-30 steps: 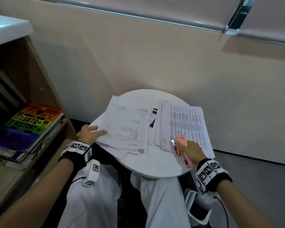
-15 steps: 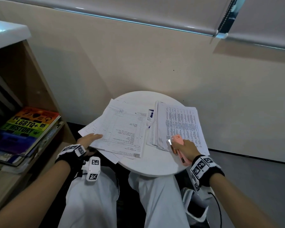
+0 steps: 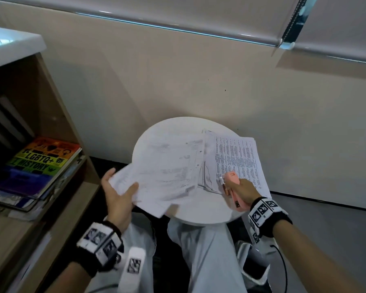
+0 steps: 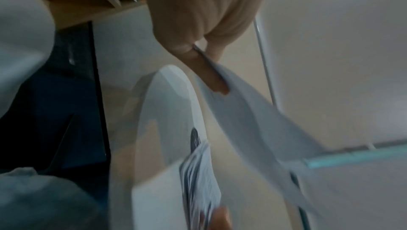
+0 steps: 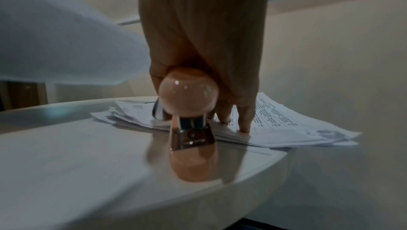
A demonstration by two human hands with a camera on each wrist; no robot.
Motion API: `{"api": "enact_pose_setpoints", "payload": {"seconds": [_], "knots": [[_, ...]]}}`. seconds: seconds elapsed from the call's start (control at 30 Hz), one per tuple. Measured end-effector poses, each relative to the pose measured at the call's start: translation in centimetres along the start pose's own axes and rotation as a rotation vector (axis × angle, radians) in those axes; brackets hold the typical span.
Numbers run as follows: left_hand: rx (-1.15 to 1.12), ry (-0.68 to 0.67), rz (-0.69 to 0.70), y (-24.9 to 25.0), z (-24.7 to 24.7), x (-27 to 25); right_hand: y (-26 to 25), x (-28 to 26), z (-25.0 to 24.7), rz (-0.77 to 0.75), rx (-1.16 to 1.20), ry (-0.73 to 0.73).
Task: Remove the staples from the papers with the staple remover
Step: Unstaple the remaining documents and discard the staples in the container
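left hand (image 3: 116, 193) has just lifted the loose sheets (image 3: 161, 176) off the counter (image 3: 201, 212), pinching them; right hand (image 3: 242, 190), clenched on the remover (image 3: 230, 182), stays on the stack (image 3: 237, 157). next staple is likely exposed.

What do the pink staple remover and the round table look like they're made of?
Staple remover: glossy pink plastic body, judging by the sharp highlights, with shiny metal parts, likely steel, at its underside. Round table: smooth white top with a soft sheen, probably painted or laminated; the core material can't be told.
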State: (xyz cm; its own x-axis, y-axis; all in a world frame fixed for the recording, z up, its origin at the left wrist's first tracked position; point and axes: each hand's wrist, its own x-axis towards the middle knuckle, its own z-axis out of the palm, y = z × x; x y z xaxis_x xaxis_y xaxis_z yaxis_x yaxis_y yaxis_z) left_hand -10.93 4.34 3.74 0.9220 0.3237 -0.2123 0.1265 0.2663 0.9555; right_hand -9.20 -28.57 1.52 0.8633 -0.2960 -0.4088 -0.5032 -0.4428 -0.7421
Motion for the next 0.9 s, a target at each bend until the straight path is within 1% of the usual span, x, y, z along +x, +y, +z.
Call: {"api": "enact_pose_setpoints", "payload": {"seconds": [0.03,0.07,0.17,0.2,0.23,0.27,0.33,0.37,0.4,0.43,0.53,0.57,0.6,0.63,0.73,0.77,0.8,0.83,0.9], "knots": [[0.030,-0.015,-0.028,-0.4,0.2,-1.6,-0.2,-0.1,-0.1,0.008,0.006,-0.003],[0.040,-0.058,-0.108,-0.8,0.5,-3.3,-0.4,-0.2,-0.2,0.016,0.010,-0.003],[0.031,-0.244,-0.481,-2.3,1.4,-7.6,-1.4,-0.7,-1.2,0.039,0.070,-0.016],[0.069,-0.312,-0.556,-2.9,1.5,-8.5,-1.9,-0.8,-1.5,0.042,0.122,-0.005],[0.123,-0.374,-0.595,-3.6,1.4,-9.1,-2.4,-0.9,-1.7,0.044,0.177,0.037],[0.183,-0.425,-0.609,-4.2,1.2,-9.4,-2.9,-1.0,-1.7,0.037,0.214,0.117],[0.299,-0.500,-0.622,-4.9,0.8,-9.7,-4.0,-1.1,-1.4,-0.052,0.200,0.276],[0.352,-0.546,-0.622,-4.9,0.6,-9.8,-4.7,-1.3,-1.1,-0.117,0.191,0.288],[0.420,-0.604,-0.611,-4.6,0.4,-9.8,-5.5,-1.6,-0.6,-0.174,0.193,0.255],[0.500,-0.665,-0.589,-3.9,0.0,-9.8,-6.2,-1.9,0.1,-0.207,0.203,0.185],[0.687,-0.807,-0.520,-1.3,-1.5,-9.0,-7.6,-2.5,2.5,-0.184,0.183,-0.118],[0.715,-0.829,-0.486,-0.1,-1.9,-8.5,-8.0,-2.6,3.4,-0.181,0.137,-0.203],[0.747,-0.824,-0.421,0.7,-2.2,-7.8,-8.4,-2.6,4.4,-0.182,0.089,-0.266],[0.799,-0.775,-0.321,1.2,-2.2,-6.8,-8.8,-2.4,5.4,-0.181,0.045,-0.308],[1.056,-0.520,0.155,1.1,-0.7,-1.7,-10.3,-1.8,8.6,-0.150,-0.025,-0.339],[1.137,-0.469,0.258,0.6,0.1,0.2,-10.7,-1.3,9.6,-0.150,-0.046,-0.332],[1.207,-0.463,0.296,-0.5,0.9,2.2,-11.0,-0.8,10.7,-0.161,-0.075,-0.318],[1.276,-0.482,0.288,-1.5,1.6,3.9,-11.3,-0.2,11.7,-0.174,-0.125,-0.290],[1.425,-0.564,0.273,-3.1,2.7,6.3,-11.5,0.6,13.3,-0.207,-0.283,-0.213]]}}
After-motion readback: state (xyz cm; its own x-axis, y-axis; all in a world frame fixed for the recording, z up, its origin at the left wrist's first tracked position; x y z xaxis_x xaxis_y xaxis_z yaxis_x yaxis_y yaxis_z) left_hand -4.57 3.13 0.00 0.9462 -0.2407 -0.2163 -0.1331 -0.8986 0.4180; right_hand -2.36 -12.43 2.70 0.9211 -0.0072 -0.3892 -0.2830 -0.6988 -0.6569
